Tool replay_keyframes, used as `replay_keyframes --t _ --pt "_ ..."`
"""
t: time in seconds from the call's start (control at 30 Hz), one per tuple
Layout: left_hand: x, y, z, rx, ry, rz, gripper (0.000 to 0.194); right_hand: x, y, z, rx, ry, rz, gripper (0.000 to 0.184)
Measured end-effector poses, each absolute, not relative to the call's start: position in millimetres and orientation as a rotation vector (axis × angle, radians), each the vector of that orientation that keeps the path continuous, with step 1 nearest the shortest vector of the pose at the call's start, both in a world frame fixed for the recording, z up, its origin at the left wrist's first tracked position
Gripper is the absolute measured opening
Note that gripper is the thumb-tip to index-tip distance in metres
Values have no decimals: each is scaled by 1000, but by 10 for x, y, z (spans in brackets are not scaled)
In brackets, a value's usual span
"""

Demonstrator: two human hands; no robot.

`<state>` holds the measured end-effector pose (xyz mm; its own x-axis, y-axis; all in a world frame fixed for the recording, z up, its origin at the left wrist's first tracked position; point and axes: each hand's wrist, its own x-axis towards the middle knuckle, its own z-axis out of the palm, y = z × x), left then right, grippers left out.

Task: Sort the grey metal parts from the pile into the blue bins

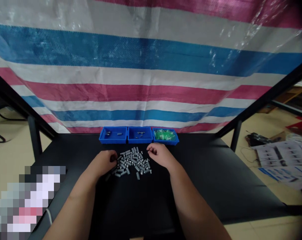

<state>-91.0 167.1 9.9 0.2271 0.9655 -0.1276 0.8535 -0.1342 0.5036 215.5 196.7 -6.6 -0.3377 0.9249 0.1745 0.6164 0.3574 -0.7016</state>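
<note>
A loose pile of small grey metal cylinders (133,161), with a few screw-like pieces among them, lies on the black table between my hands. My left hand (104,162) rests at the pile's left edge, its fingers curled in beside the nearest pieces; whatever they hold is hidden. Just beyond the pile's upper right side, my right hand (160,154) has thumb and fingers drawn together in a pinch. Anything between those fingertips is too small to make out.
Behind the pile stand three blue trays in a row: the left tray (113,141) and middle tray (140,141) hold a few metal pieces, the right tray (165,142) green-and-clear packets. A striped sheet (146,76) hangs behind the black table (198,180). A pixelated object (33,200) lies at left.
</note>
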Motion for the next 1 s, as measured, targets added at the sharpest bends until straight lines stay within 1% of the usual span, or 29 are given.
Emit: replay_keyframes --t 0.07,0.1,0.17,0.23,0.3,0.33,0.4,0.47,0.5,0.6,0.67,0.8,0.87,0.93,1.0 --pt "-905 1656 101 2017 1779 260 17 2215 1954 -67 -1289 -2221 894 17" --pt "-903 1651 107 2010 1817 238 17 2231 1952 -78 -1276 -2267 932 19" --pt "-883 1653 140 2007 1833 216 19 2238 1956 -114 -1278 -2305 908 22" --pt "-820 1681 200 2035 1778 266 18 2228 1965 -155 -1287 -2312 861 23" --pt "-703 1733 276 2067 1686 470 14 2215 1973 -184 -1286 -2310 854 22" --pt "-631 1763 311 2067 1626 635 14 2210 1975 -191 -1287 -2303 857 21" --pt "-488 1813 362 1995 1541 974 20 2202 1975 -192 -1297 -2278 866 20" --pt "-388 1830 376 1943 1545 1137 26 2197 1970 -182 -1313 -2259 866 20" --pt "-365 1822 371 1940 1577 1156 26 2197 1965 -175 -1316 -2256 860 20" --pt "-413 1743 329 2011 1703 1038 20 2207 1943 -150 -1298 -2274 809 19" --pt "-523 1673 299 2058 1769 852 19 2224 1923 -132 -1291 -2282 797 18" --pt "-819 1565 241 2117 1794 399 21 2210 1918 -96 -1318 -2261 922 14" --pt "-949 1533 207 2151 1738 278 25 2146 1956 -87 -1284 -2141 900 11" --pt "-1035 1511 177 2145 1681 240 32 2055 2011 -88 -1223 -1892 770 16" --pt "-1068 1497 162 2114 1672 232 36 1975 2054 -95 -1161 -1649 629 28"
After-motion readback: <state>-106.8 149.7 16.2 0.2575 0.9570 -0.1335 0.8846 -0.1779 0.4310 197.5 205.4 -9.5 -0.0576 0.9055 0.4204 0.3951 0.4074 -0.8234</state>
